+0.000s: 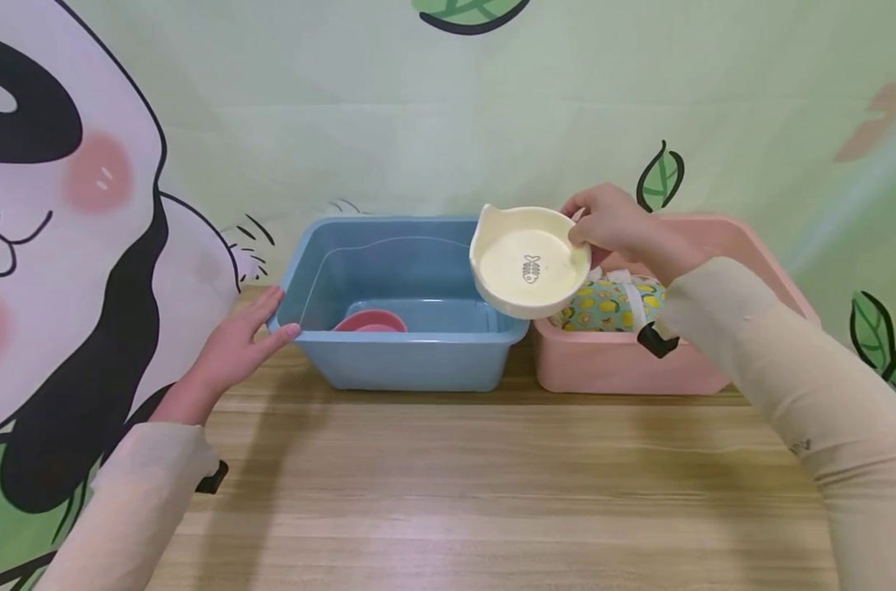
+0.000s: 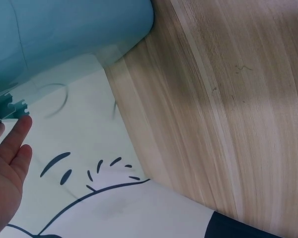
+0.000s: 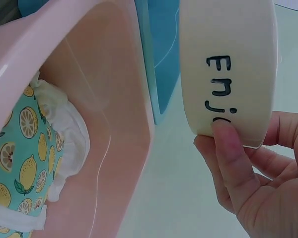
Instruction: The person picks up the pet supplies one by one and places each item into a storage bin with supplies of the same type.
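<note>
Up over where the two bins meet, a cream dish (image 1: 517,258) is being held in the right hand (image 1: 616,222), its face tipped toward the head camera. The grip is clamped on the dish's right edge only, rim pinched between thumb and fingers, so pretty much the whole dish sticks out to the left of it. The little pointed ear is on the far side from the grip, and a fishbone print (image 1: 530,269) can be seen on the inside. From the right wrist, black lettering (image 3: 219,82) shows on the outer wall, with its last visible letter partly covered by a fingertip.

The right end of the blue bin (image 1: 411,361) and a bit of the pink bin (image 1: 625,365) are overlapped by the dish in the head view. Inside the blue one, a red bowl (image 1: 371,320) is half hidden by the front wall; in the pink one, a lemon-print bundle (image 1: 603,308) with a white strap is seen just below the grip. Both bins are set side by side on the table (image 1: 492,476). The left hand (image 1: 236,341) is rested at the blue bin's left rim, fingers extended, nothing gripped.
</note>
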The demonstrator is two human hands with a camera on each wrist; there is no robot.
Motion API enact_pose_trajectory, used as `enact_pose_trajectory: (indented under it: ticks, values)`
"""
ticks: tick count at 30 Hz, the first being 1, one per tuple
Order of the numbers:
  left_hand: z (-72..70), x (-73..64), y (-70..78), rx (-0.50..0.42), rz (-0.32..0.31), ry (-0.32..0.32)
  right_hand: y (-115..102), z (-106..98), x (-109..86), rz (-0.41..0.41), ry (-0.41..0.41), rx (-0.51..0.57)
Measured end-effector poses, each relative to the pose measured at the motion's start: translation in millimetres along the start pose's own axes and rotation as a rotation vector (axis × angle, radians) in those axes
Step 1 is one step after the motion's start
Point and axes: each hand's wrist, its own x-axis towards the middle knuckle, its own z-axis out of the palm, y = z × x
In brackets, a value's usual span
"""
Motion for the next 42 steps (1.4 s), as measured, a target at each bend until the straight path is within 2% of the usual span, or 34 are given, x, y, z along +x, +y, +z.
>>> enact_pose_trajectory:
  ticks: [24,34,42]
  values:
    - [-1.3,-0.3,0.5,0.000,-0.015,-0.003,-10.6,19.1,17.6,-0.010,-0.012,0.002]
    - [-1.0,-0.6,2.9,0.004,-0.023,-0.004,-12.5,29.8,27.0,-0.002,-0.019,0.050]
    - [-1.4,-0.8,3.9,0.004,-0.031,-0.006,-13.7,37.8,29.4,-0.009,-0.019,0.030]
